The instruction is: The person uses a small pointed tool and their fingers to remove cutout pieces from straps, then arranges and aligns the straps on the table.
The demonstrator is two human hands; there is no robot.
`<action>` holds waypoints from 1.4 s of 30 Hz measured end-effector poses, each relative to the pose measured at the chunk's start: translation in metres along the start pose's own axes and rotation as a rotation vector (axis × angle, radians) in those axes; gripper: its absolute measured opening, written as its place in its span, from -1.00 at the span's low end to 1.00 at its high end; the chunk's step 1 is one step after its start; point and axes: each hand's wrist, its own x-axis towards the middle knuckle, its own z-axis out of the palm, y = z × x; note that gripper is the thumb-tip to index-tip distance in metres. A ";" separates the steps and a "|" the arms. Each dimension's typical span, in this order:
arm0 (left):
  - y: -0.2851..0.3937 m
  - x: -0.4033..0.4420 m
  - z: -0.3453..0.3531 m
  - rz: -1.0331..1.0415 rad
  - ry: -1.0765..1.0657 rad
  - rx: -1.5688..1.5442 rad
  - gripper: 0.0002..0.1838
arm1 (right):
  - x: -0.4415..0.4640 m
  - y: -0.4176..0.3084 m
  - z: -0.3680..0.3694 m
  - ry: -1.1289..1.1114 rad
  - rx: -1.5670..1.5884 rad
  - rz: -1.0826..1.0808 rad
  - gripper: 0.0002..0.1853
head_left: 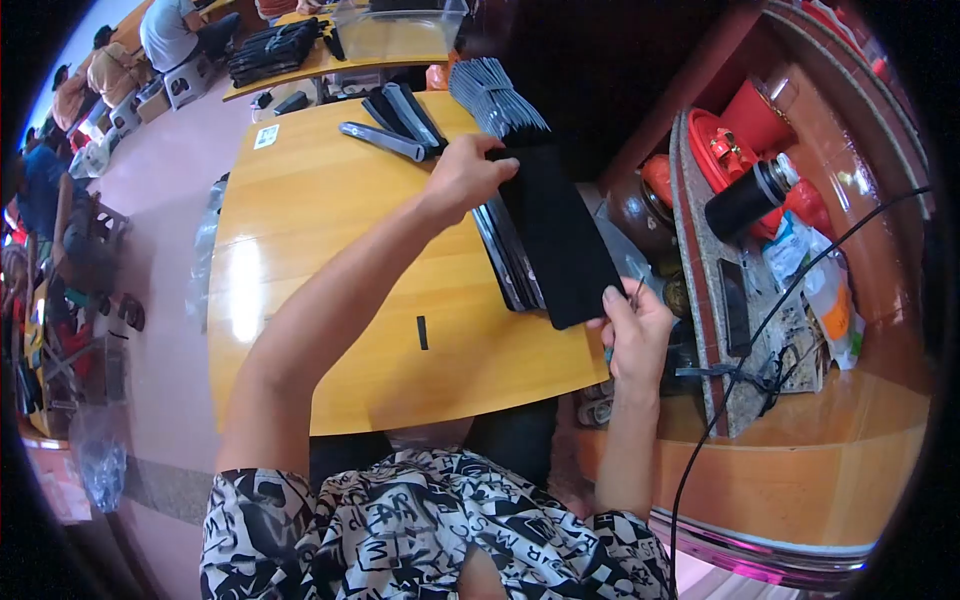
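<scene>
A long, flat black piece that looks like fabric lies slantwise over the right side of the yellow table. My left hand is closed at its far left corner, thumb and fingers pinched together. At the near right corner, my right hand grips the piece between thumb and fingers; a thin dark thing shows by these fingertips, too small to name. Under the black piece is a stack of dark pieces with grey edges, partly covered. Beyond my left hand lie a tied bundle of grey strips and several black-and-grey strips.
A small black strip lies on the yellow table. To the right, a stone-edged ledge holds a black bottle, a phone and a black cable. Another table behind bears a clear bin. People sit at far left.
</scene>
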 end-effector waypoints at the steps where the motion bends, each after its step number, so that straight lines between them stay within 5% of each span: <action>1: -0.007 0.013 0.004 0.006 -0.009 0.041 -0.70 | 0.006 0.000 0.001 0.015 -0.008 0.008 -0.84; 8: -0.017 0.026 0.008 0.096 0.023 0.294 -0.66 | 0.026 0.022 0.004 0.035 -0.136 -0.006 -0.87; 20: -0.032 0.025 0.009 0.137 0.106 0.133 -0.76 | 0.036 0.035 0.005 0.065 -0.200 -0.048 -0.90; 34: -0.062 0.022 0.020 0.164 0.191 0.024 -0.65 | 0.040 0.052 0.011 0.069 -0.288 -0.113 -0.84; 42: -0.055 0.019 0.015 0.138 0.091 0.187 -0.66 | 0.041 0.065 0.008 0.099 -0.777 -0.370 -0.64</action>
